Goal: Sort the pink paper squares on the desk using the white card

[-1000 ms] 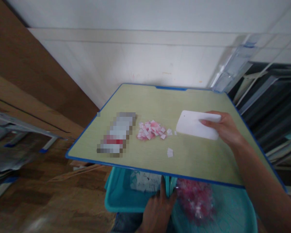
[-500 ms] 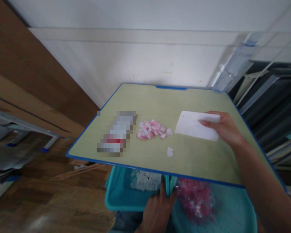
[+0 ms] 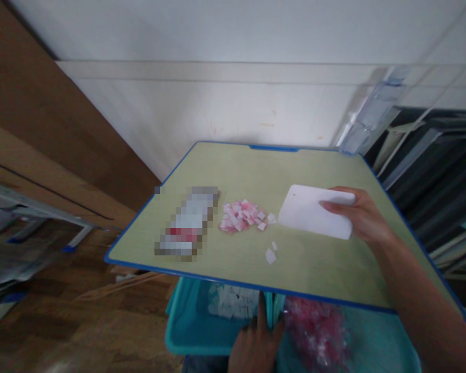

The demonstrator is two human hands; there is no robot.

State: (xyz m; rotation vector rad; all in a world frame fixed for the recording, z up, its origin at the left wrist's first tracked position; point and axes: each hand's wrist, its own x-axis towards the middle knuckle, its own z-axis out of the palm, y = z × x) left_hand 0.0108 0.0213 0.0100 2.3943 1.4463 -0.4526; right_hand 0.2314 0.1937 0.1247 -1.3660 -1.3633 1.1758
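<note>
My right hand (image 3: pixel 367 215) grips a thin white card (image 3: pixel 314 210) by its right end, thumb on top. A small hole shows near the card's far left corner, and the card's left end is down at the board. Left of it lies a pile of small pink and white square pieces (image 3: pixel 241 216), with a loose white piece (image 3: pixel 271 256) and a smaller one closer to me. Below the board's front edge, my left hand (image 3: pixel 254 342) is closed around the adjoining rims (image 3: pixel 272 309) of two teal baskets; its fingertips are partly hidden.
A blue-edged, pale green folding board (image 3: pixel 314 168) stands against the white wall. On its left lies a pixelated flat object (image 3: pixel 188 220). The left teal basket (image 3: pixel 202 334) holds whitish pieces; the right one holds a clear bag of pink pieces (image 3: pixel 318 331). Dark panels (image 3: pixel 435 155) lean at right.
The view has tilted up slightly, so everything sits lower. The loose white pieces near the front have come apart and shifted. Both hands keep their holds; the card's left end has edged left.
</note>
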